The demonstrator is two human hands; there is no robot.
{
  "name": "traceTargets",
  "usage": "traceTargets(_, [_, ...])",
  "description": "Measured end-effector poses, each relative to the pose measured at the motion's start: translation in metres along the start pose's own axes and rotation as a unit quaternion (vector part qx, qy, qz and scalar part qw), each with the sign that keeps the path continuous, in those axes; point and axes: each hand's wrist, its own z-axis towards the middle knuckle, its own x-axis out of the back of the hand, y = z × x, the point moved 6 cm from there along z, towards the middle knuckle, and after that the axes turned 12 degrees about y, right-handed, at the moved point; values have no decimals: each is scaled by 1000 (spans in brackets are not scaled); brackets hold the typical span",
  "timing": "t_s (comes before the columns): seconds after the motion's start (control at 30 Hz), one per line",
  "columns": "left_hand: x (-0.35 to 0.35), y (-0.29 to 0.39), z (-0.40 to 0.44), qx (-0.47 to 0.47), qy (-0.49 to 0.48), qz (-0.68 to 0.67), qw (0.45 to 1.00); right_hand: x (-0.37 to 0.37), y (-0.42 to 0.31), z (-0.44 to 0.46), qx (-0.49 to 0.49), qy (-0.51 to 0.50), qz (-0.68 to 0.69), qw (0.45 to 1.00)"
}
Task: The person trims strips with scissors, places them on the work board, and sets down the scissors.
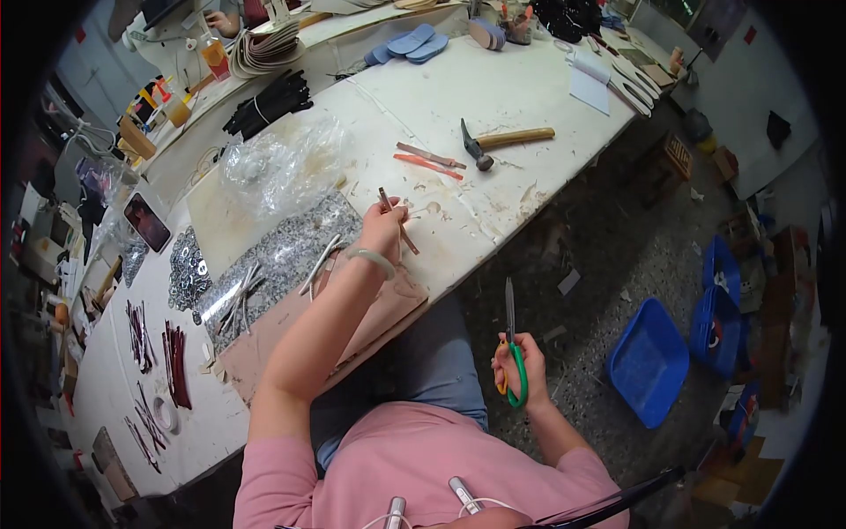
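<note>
My left hand (pixel 382 231) is closed round a thin brown strip (pixel 409 240), just above the white worktable (pixel 467 198). In my right hand (pixel 529 366), out past the table edge, is a pair of scissors (pixel 511 309) with green and orange handles. The blades point away from me and look closed. A pinkish-brown board (pixel 300 339) lies under my left forearm. Flat on the table beyond my left hand are reddish strips (pixel 429 166) and a hammer (pixel 507 138) with a wooden handle.
Clear plastic sheeting (pixel 282 163), metal rings (pixel 188 269), dark red strips (pixel 175 364) and a phone (pixel 146 222) lie to the left. Blue soles (pixel 419 44) and a notepad (pixel 589 82) lie at the back. A blue basin (pixel 650 363) stands on the floor at right.
</note>
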Motion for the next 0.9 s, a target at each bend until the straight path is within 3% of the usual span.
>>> traceTargets(0.1, [1,-4,31,-97,44,163,981,8,5,3,48,-7,-52,997])
traceTargets(0.2, [-8,10,21,-144,19,311,939,5,2,4,78,-35,-53,995])
traceTargets(0.3, [-11,24,9,-243,110,423,866,-4,-5,2,70,-81,-13,994])
traceTargets(0.4, [-8,30,12,-230,78,239,940,-9,-6,2,36,-107,20,993])
traceTargets(0.53, [-2,30,17,-143,43,-8,989,-17,-11,1,13,-124,55,991])
traceTargets(0.67, [-15,46,-34,-186,1,-12,982,-31,-34,-14,-22,-245,198,949])
traceTargets(0.73, [-26,30,-80,-98,-135,41,985,-36,-39,-22,-55,-311,267,911])
traceTargets(0.8, [-34,16,-156,11,-336,164,927,-37,-44,-27,-65,-340,256,903])
traceTargets(0.87, [-36,0,-206,138,-437,155,875,-38,-44,-31,-80,-360,246,896])
traceTargets(0.9, [-35,-8,-213,175,-425,145,876,-39,-44,-33,-78,-364,232,899])
